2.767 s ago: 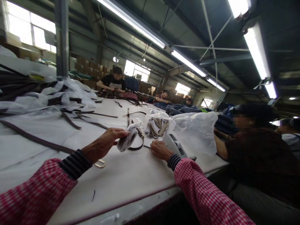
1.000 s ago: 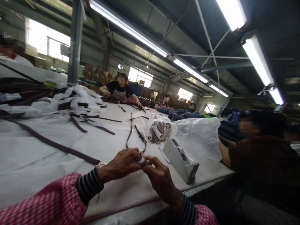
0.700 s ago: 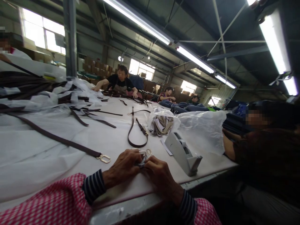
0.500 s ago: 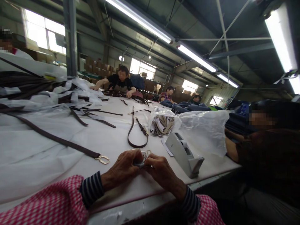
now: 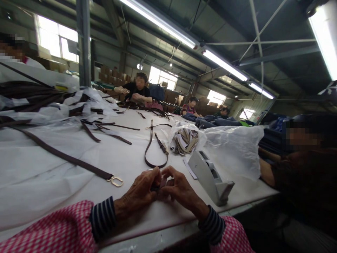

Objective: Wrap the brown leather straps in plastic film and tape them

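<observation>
Close together over the front of the white table (image 5: 86, 189), my left hand (image 5: 139, 188) and my right hand (image 5: 179, 186) both pinch at a small object between their fingertips. Fingers cover most of it; a greyish piece shows, and its kind I cannot make out. Left of my hands lies a long dark brown strap (image 5: 65, 156) ending in a gold-coloured oval ring (image 5: 116, 181). Just beyond them is a thinner brown strap (image 5: 156, 166) bent into a loop, with a buckle. A grey tape dispenser (image 5: 209, 177) stands to the right of my right hand.
An open plastic bag (image 5: 233, 144) holds many pale strips (image 5: 185, 140). A white paper strip (image 5: 190, 169) lies by the dispenser. More dark straps (image 5: 28, 95) and crumpled wrapping (image 5: 97, 100) cover the far left. Other people sit around the table, one close at right.
My right fingers have lifted and arched over the small object. A gold-coloured ring seen between my hands before is now hidden. The person across has raised their hands.
</observation>
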A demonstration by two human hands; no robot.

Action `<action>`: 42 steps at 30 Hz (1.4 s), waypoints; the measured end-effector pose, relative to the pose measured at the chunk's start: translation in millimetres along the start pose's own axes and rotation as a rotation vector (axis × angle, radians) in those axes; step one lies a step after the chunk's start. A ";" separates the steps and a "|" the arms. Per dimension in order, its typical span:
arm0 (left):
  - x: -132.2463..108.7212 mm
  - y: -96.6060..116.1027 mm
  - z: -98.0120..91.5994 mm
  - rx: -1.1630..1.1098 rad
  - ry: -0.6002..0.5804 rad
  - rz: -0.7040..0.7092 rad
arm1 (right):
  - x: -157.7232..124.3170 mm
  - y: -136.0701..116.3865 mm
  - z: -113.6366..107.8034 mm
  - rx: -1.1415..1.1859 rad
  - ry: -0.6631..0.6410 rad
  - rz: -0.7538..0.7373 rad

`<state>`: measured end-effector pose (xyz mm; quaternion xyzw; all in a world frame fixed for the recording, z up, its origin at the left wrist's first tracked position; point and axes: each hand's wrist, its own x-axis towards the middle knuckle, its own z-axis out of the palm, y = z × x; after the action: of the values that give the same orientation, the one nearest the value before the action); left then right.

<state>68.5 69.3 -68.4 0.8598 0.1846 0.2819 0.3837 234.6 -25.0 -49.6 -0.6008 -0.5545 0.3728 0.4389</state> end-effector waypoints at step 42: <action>0.4 -19.5 -9.2 0.191 -0.077 0.225 | 53.3 -38.2 -25.3 -0.627 -0.527 0.003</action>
<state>61.1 87.1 -78.2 0.9178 0.0982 0.2713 0.2728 251.0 25.1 -3.1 -0.5901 -0.7339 0.3273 0.0771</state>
